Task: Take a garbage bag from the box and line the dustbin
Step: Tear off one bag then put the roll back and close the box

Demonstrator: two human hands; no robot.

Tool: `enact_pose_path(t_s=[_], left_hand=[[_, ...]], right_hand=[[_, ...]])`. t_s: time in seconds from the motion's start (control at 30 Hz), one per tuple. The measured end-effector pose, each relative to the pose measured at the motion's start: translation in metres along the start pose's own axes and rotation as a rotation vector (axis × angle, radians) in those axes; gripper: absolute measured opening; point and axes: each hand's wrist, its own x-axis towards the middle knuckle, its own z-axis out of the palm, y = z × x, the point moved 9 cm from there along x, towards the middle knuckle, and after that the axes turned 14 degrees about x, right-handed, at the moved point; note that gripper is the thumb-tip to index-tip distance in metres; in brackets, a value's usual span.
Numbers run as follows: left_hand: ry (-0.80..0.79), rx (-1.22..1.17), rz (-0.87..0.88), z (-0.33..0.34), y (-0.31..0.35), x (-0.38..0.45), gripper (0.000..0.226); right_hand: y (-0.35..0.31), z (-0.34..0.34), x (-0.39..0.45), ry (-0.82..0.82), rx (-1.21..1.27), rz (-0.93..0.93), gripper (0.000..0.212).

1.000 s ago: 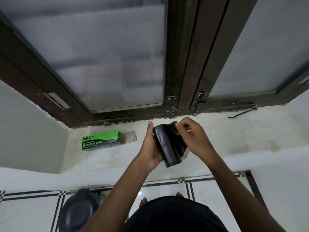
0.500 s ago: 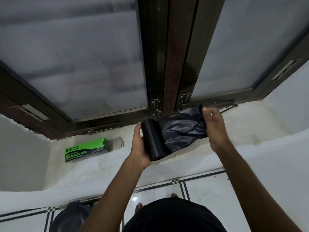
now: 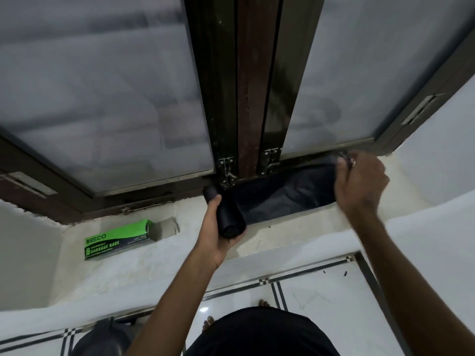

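Note:
My left hand (image 3: 214, 235) grips a black roll of garbage bags (image 3: 227, 215) above the window sill. A stretch of black bag (image 3: 288, 195) runs from the roll to the right, where my right hand (image 3: 359, 183) pinches its free end. The bag is pulled out flat in front of the window frame. The green garbage bag box (image 3: 117, 240) lies on the sill to the left, its right end flap open. The dark dustbin (image 3: 100, 340) shows partly at the bottom left, on the floor.
A marble window sill (image 3: 159, 265) runs below a dark wooden window frame (image 3: 246, 98) with frosted panes and metal latches (image 3: 227, 168). White walls stand on both sides. Tiled floor with black lines lies below, with my feet on it.
My right hand has moved right and up, drawing more bag off the roll. The left hand keeps the roll in about the same place. The camera has tilted upward.

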Motion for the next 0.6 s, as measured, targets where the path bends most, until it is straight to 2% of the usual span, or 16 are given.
enact_pose_path(t_s=[0.07, 0.17, 0.23, 0.37, 0.43, 0.53, 0.6], left_hand=[[-0.025, 0.035, 0.008, 0.009, -0.001, -0.003, 0.028], [-0.067, 0.159, 0.029, 0.017, -0.005, -0.007, 0.025], [-0.122, 0.193, 0.045, 0.02, -0.006, -0.01, 0.03], [-0.216, 0.248, 0.081, 0.022, -0.006, -0.017, 0.047], [-0.202, 0.224, 0.087, 0.017, -0.007, -0.019, 0.051], [-0.138, 0.151, 0.058, 0.006, -0.01, -0.016, 0.064], [-0.121, 0.102, 0.023, 0.002, -0.012, -0.013, 0.071]], right_hand=[[-0.05, 0.01, -0.029, -0.056, 0.166, -0.24, 0.029], [-0.099, 0.054, -0.071, -0.368, 0.442, -0.379, 0.026], [-0.11, 0.08, -0.083, -0.503, 0.539, -0.357, 0.026], [-0.102, 0.117, -0.091, -0.756, 0.67, -0.17, 0.026], [-0.099, 0.123, -0.094, -0.8, 0.669, -0.189, 0.029], [-0.093, 0.121, -0.09, -0.778, 0.628, -0.243, 0.05], [-0.086, 0.115, -0.085, -0.756, 0.585, -0.275, 0.053]])
